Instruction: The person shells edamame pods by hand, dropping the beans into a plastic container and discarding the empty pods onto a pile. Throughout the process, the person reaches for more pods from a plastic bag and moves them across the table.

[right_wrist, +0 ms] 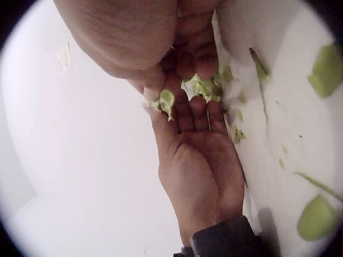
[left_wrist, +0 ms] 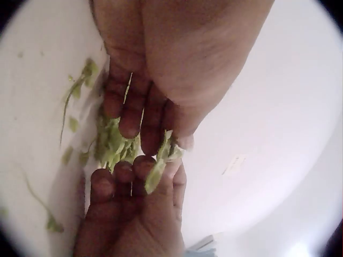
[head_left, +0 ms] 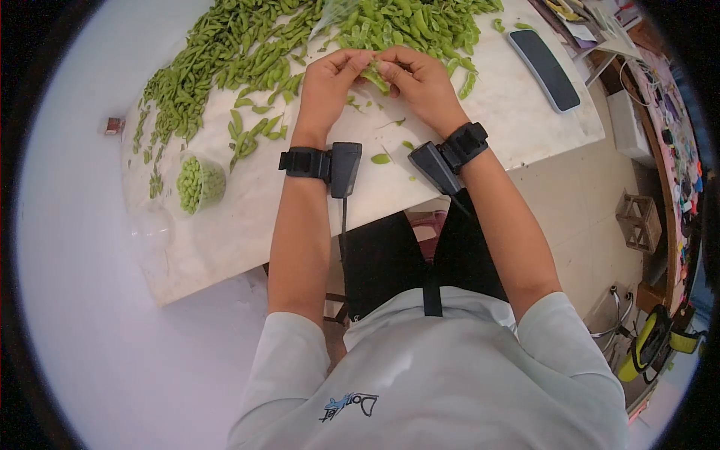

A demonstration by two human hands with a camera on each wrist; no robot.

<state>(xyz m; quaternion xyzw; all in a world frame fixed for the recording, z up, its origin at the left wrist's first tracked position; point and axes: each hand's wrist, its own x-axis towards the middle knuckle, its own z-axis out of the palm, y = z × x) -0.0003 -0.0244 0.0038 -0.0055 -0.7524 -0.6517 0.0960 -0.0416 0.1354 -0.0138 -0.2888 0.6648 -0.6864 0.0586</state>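
Your L hand (head_left: 328, 86) and R hand (head_left: 429, 86) both pinch one green pod (head_left: 375, 77) b/w thumbs and fingertips, just above the table (head_left: 525, 135); gripping from both sides prob. steadies it. Can't tell if any beans are left in it. The pod piles (head_left: 180, 90) (head_left: 409, 26) lie beyond your hands, prob. for easy reach. The cup (head_left: 215, 184) w/ shelled beans (head_left: 190, 184) stands left of your L forearm, prob. to avoid knocks. Phone (head_left: 544, 71) lies off to the R, apart from the pods.

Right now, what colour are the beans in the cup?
Light green beans, seen best in the head view.
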